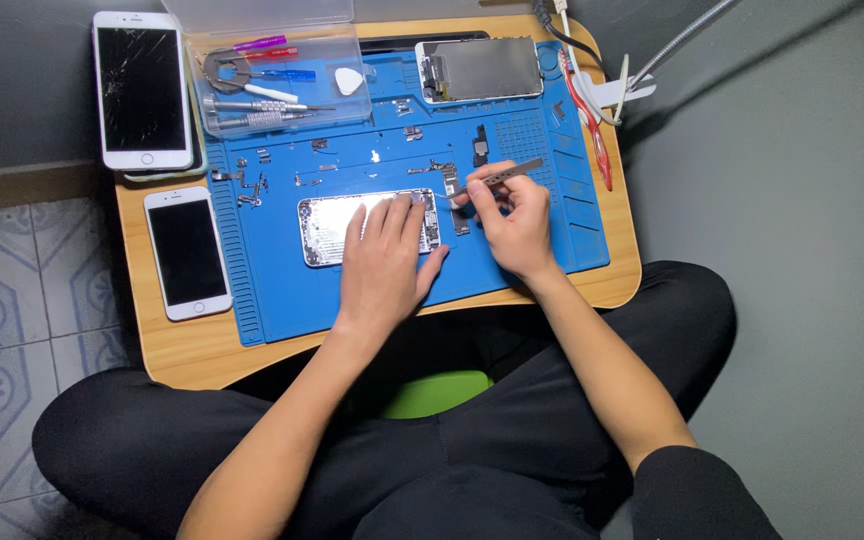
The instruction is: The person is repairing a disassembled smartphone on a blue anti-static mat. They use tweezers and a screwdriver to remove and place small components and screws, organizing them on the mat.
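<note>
An opened phone body [327, 228] lies on a blue work mat [282, 300] in the middle of a small wooden table. My left hand [382, 265] rests flat on the right part of the phone body, fingers spread. My right hand [514, 225] grips metal tweezers [497, 177], whose tips point left toward a small part near the phone's right end. Tiny screws and small parts [252, 185] are scattered over the mat above the phone.
A clear plastic tool box [272, 80] with screwdrivers stands at the back. A detached screen assembly [479, 68] lies back right, red-handled tool [592, 125] at the mat's right edge. Two white phones [142, 88] [188, 252] lie left. My crossed legs are under the table.
</note>
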